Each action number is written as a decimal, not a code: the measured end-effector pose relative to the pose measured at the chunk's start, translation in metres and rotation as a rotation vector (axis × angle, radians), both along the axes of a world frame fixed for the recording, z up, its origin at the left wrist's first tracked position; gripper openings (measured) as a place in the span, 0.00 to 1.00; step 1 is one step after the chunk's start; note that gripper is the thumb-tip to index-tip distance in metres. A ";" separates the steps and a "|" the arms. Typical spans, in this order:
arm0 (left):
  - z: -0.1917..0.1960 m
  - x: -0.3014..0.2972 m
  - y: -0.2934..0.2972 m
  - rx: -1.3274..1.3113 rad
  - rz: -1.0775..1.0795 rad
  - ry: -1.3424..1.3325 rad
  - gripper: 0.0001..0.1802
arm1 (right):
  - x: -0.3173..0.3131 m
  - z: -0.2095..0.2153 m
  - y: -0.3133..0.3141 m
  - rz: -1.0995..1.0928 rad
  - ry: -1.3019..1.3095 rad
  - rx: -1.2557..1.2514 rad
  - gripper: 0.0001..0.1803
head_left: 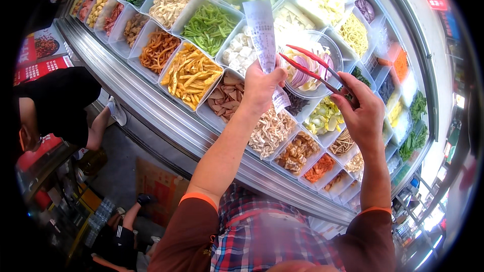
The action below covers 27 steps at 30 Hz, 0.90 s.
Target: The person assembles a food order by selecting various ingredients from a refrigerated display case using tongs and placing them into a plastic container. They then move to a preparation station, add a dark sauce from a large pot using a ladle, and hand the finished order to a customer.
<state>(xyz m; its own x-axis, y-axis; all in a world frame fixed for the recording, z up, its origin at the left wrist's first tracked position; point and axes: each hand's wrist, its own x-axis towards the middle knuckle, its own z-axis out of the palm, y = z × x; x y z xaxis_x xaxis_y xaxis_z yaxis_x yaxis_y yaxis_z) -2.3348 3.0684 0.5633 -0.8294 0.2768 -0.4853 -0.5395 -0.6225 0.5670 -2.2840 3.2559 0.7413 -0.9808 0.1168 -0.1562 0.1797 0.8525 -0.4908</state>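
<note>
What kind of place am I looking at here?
Probably a food stall or small eatery, at its ingredient counter. Rows of clear bins hold cut food, the left hand holds a printed paper slip, and the right hand holds red-tipped tongs.

Receipt [261, 32] left of tongs [303, 68], bowl [338, 54] beneath tongs, food tubs [145, 72] around bowl

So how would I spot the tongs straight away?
Find the long metal-edged food counter, then the round clear bowl of sliced onion. Over the bowl, in the right hand, are the tongs. Two long red prongs set them apart from the pale paper strip in the left hand.
</note>
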 end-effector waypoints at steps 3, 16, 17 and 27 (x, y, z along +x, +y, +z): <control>-0.002 -0.001 0.000 -0.026 -0.011 -0.017 0.13 | 0.000 -0.002 0.001 -0.002 -0.002 -0.001 0.27; -0.004 0.005 -0.005 -0.015 0.007 0.013 0.15 | 0.004 0.007 0.005 -0.031 0.011 -0.035 0.27; -0.005 0.012 -0.007 -0.007 0.016 -0.003 0.15 | 0.006 0.011 0.004 -0.035 0.015 -0.039 0.27; 0.055 -0.004 -0.144 -0.076 0.041 -0.052 0.15 | -0.026 0.066 -0.076 -0.038 0.129 -0.110 0.27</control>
